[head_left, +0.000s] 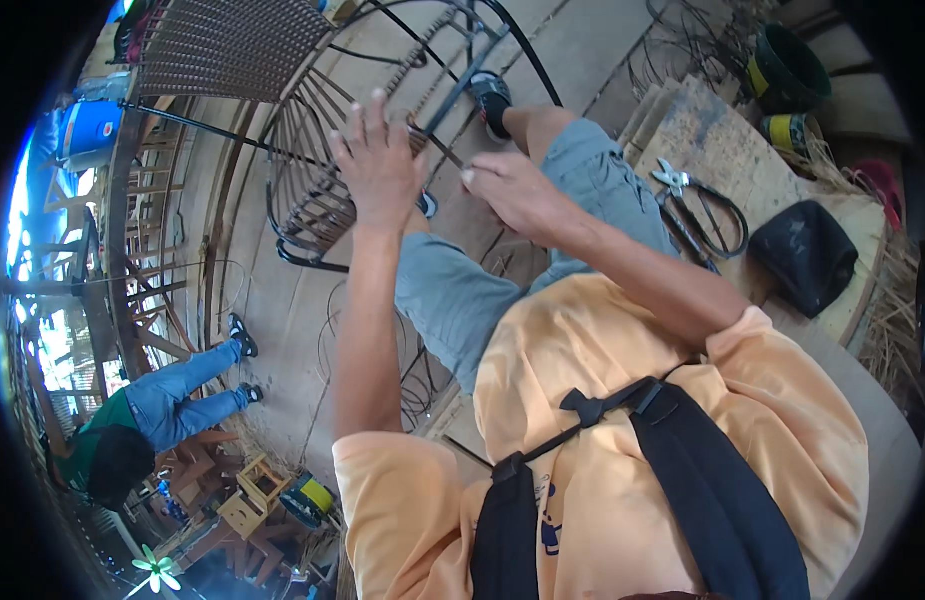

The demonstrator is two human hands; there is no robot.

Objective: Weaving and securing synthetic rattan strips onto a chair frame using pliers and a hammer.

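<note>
Brown woven rattan strands on a black metal chair frame sit just ahead of both hands. Left hand spreads its fingers open against the weave; right hand pinches 1 thin brown strand. Metal pliers lie on a wooden board nearby.

- Left hand raised, fingers spread, against dark wicker strands of a partly woven chair frame.
- Right hand closed on a thin strand at the frame's metal bars.
- Pliers and coiled dark wire lying on a wooden board, right of the knees.
- Black pouch resting just beyond, near the board's edge.
- Seated person in green shirt and jeans well apart, lower left, on the plank floor.
</note>
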